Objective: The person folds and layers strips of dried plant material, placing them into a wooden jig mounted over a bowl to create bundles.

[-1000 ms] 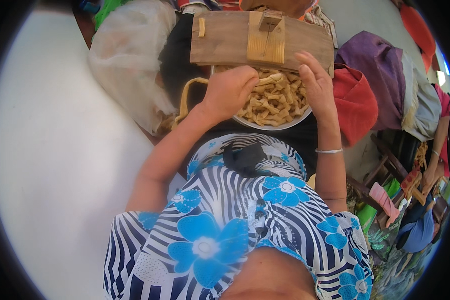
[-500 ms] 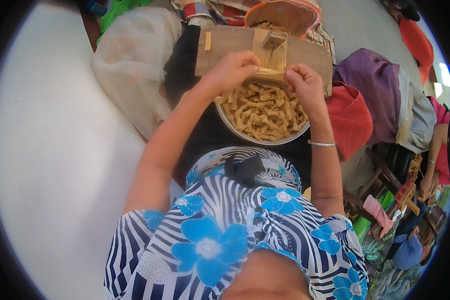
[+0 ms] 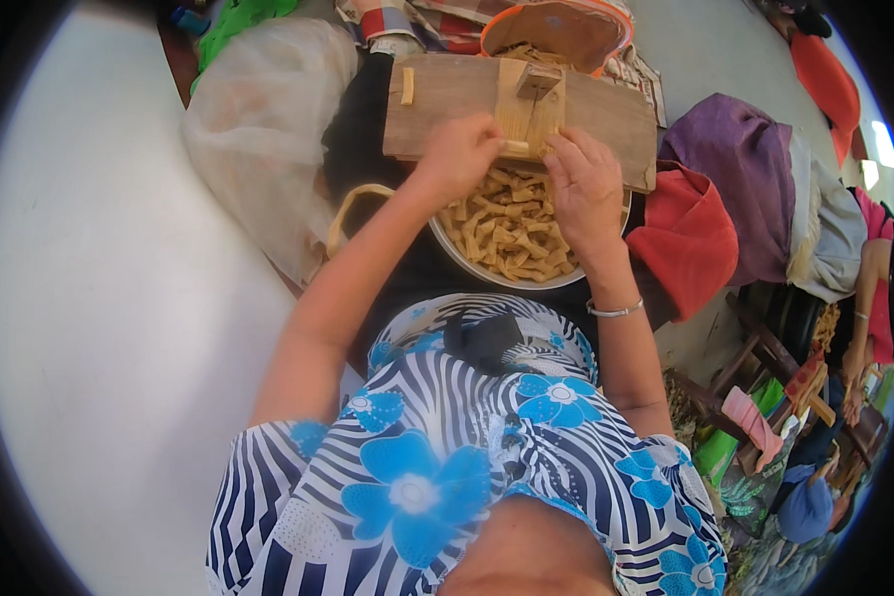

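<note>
A wooden board [image 3: 611, 114] lies across in front of me, with a small wooden block [image 3: 538, 81] standing on a paler strip of wood at its middle. At the board's near edge my left hand [image 3: 459, 157] and my right hand [image 3: 586, 184] pinch a short, rolled-looking tan strip [image 3: 516, 146]. Its ends are hidden in my fingers. Below them sits a round metal bowl [image 3: 526, 287] full of knotted tan strips [image 3: 512, 233], which look like bean curd knots. A longer tan band [image 3: 346, 211] loops out beside my left forearm.
A short tan piece [image 3: 407, 86] rests on the board's left. Behind it stands an orange-rimmed basket [image 3: 556, 18]. A whitish translucent bag [image 3: 258, 109] is at left; red cloth [image 3: 690, 223] and purple cloth [image 3: 735, 179] are at right. Another person's arm [image 3: 864, 318] shows far right.
My right hand has moved left and lower, closer to my left hand, and the stretch of strip between them is shorter. The tan band beside my left forearm shows more.
</note>
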Demonstrator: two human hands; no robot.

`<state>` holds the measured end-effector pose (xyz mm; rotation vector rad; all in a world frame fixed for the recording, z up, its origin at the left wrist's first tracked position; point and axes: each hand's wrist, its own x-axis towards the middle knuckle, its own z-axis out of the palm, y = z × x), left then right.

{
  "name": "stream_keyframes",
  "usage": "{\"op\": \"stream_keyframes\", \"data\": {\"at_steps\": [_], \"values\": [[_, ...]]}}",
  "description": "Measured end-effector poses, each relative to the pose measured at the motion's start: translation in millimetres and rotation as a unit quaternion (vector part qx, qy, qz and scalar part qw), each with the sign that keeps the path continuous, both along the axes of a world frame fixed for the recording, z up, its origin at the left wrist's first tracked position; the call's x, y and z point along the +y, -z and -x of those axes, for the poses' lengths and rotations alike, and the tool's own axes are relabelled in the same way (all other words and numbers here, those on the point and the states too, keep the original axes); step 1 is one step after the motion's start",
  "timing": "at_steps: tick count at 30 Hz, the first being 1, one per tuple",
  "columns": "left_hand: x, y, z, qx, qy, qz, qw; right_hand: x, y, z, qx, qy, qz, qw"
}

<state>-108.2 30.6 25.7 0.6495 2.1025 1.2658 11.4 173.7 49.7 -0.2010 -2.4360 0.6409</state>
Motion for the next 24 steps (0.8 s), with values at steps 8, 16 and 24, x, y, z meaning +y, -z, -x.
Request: {"op": "stream_keyframes", "data": {"at_steps": [8, 16, 24], "values": [[-6.4, -23.8, -21.8, 0.067, 0.122, 0.024, 0.99, -3.5, 17.5, -22.7, -0.314, -0.028, 0.211, 0.925], [-11.0, -42.3, -64.4, -0.309, 0.071, -0.223, 0.922, -28.7, -49.3, -62.2, -0.007, -0.123, 0.765, 0.632], [12.8, -32.2, -60.5, -0.359, 0.036, -0.212, 0.908, -7.0, -11.0, -23.7, -0.023, 0.059, 0.072, 0.995]]}}
